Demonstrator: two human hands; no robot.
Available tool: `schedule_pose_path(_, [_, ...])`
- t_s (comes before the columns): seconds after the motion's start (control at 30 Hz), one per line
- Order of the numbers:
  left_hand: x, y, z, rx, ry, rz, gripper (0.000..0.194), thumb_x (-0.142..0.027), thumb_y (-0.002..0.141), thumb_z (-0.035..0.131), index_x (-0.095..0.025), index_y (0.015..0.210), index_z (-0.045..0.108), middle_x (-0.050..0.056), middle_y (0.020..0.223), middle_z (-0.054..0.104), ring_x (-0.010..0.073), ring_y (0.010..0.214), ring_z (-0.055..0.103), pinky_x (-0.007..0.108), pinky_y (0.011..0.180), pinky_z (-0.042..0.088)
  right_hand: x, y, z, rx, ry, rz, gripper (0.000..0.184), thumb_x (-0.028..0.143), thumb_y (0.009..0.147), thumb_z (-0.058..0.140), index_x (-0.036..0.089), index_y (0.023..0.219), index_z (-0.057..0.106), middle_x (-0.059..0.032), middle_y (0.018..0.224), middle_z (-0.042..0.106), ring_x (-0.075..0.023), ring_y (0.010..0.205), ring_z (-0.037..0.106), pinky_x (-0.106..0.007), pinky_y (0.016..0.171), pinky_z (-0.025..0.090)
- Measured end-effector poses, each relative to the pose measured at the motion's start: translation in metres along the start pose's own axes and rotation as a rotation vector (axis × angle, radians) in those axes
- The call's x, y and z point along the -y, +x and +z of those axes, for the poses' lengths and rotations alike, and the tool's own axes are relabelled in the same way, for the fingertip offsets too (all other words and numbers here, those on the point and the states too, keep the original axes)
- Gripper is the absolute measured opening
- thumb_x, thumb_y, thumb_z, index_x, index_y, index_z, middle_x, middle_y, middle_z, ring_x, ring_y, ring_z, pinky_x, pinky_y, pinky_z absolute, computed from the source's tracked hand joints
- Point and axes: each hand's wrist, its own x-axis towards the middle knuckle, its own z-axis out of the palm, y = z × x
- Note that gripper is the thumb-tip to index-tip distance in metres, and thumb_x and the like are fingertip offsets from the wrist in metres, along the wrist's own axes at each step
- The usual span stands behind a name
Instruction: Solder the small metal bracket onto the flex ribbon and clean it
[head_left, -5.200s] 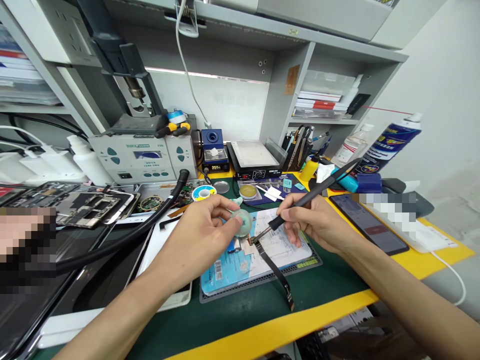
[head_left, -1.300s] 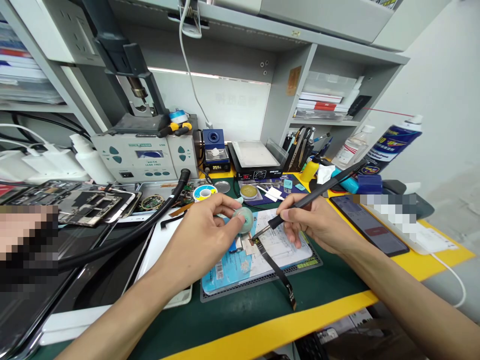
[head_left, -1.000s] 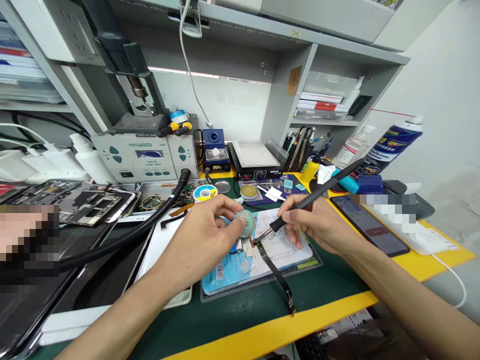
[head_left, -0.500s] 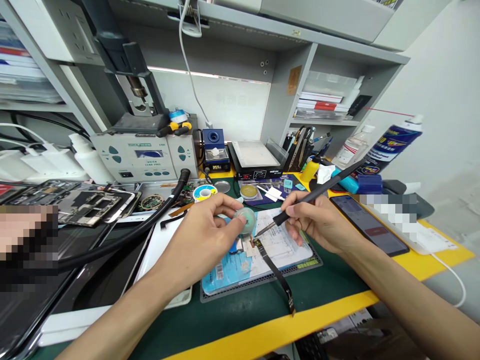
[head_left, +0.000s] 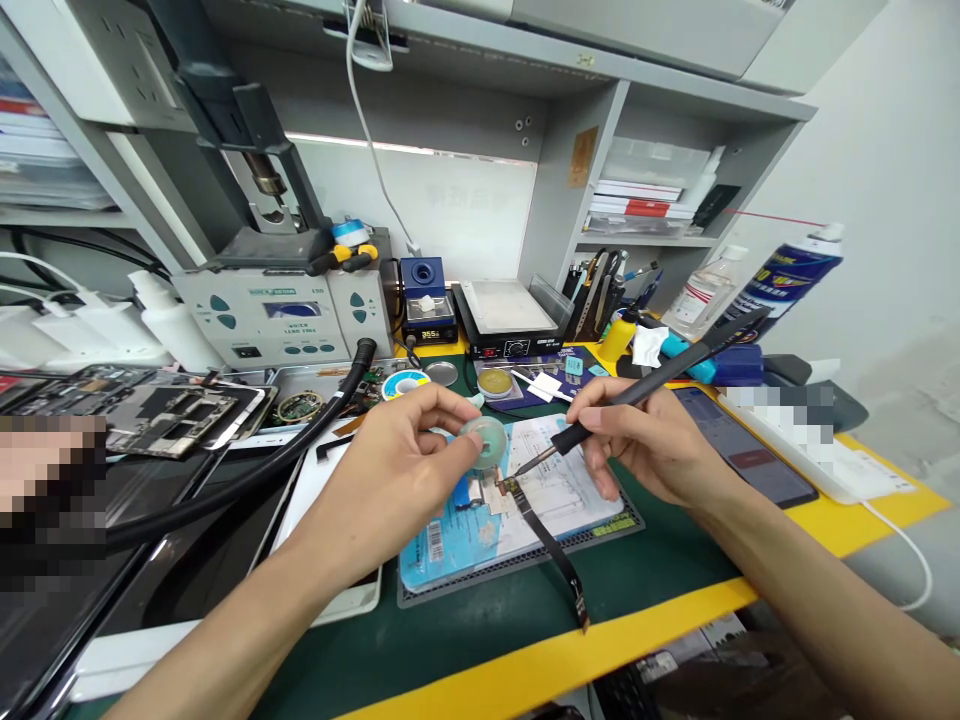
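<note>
Between the thumb and fingers of my left hand (head_left: 416,445) is a small round translucent green spool (head_left: 486,442), which looks like a reel of wire or solder. My right hand (head_left: 645,440) grips a black soldering iron (head_left: 637,392) like a pen, its metal tip pointing down and left. The tip is close to the upper end of a black flex cable (head_left: 551,545); I cannot tell whether it touches. That cable end, with a small copper-coloured part, lies on a blue and white packet (head_left: 570,490). The cable's other end hangs over the green mat toward the front.
A soldering station (head_left: 429,310) and a hot plate (head_left: 506,310) stand behind my hands. A black hose (head_left: 300,440) crosses the left side above phones and boards. To the right lie a phone (head_left: 742,445) and a white power strip (head_left: 795,440). A flux tin (head_left: 496,382) sits ahead.
The soldering iron has lifted slightly and shifted right, its tip drawing back from the cable end and then returning near it. The left hand keeps the spool in nearly the same place.
</note>
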Motion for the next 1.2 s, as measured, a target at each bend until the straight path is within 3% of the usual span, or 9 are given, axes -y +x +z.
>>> schedule_pose_path(0.1, [0.001,0.000,0.001,0.000,-0.013,0.003,0.023,-0.040,0.084,0.070,-0.021,0.094,0.064,0.000,0.083,0.066,0.0091,0.051,0.050,0.023,0.046,0.043,-0.001,-0.002,-0.002,0.037,-0.045,-0.034,0.005,0.019,0.081,0.069,0.015,0.084,0.068,-0.0009,0.052,0.067,-0.0166,0.037,0.061,-0.025,0.037,0.048])
schedule_pose_path(0.33, [0.001,0.002,0.003,0.012,-0.022,-0.003,0.022,-0.039,0.084,0.070,-0.020,0.094,0.064,0.000,0.081,0.065,0.0094,0.052,0.052,0.022,0.045,0.043,-0.003,-0.009,0.003,0.050,-0.265,-0.146,0.007,0.014,0.077,0.065,0.017,0.082,0.069,0.0034,0.052,0.059,-0.0111,0.041,0.051,-0.022,0.041,0.041])
schedule_pose_path(0.57, [0.000,0.001,0.002,0.018,-0.011,-0.025,0.024,-0.040,0.084,0.069,-0.019,0.095,0.063,0.000,0.077,0.064,0.0106,0.052,0.052,0.023,0.044,0.042,-0.001,-0.016,0.006,0.099,-0.571,-0.387,0.018,0.006,0.074,0.060,0.019,0.083,0.070,0.0002,0.070,0.061,-0.0129,0.059,0.052,-0.025,0.055,0.040])
schedule_pose_path(1.2, [-0.002,0.001,0.004,0.030,0.003,-0.034,0.025,-0.043,0.086,0.067,-0.020,0.098,0.062,-0.001,0.075,0.063,0.0103,0.049,0.049,0.024,0.046,0.039,-0.002,-0.017,0.006,0.129,-0.668,-0.421,0.018,0.008,0.074,0.057,0.019,0.083,0.068,-0.0001,0.069,0.059,-0.0134,0.057,0.050,-0.027,0.055,0.038])
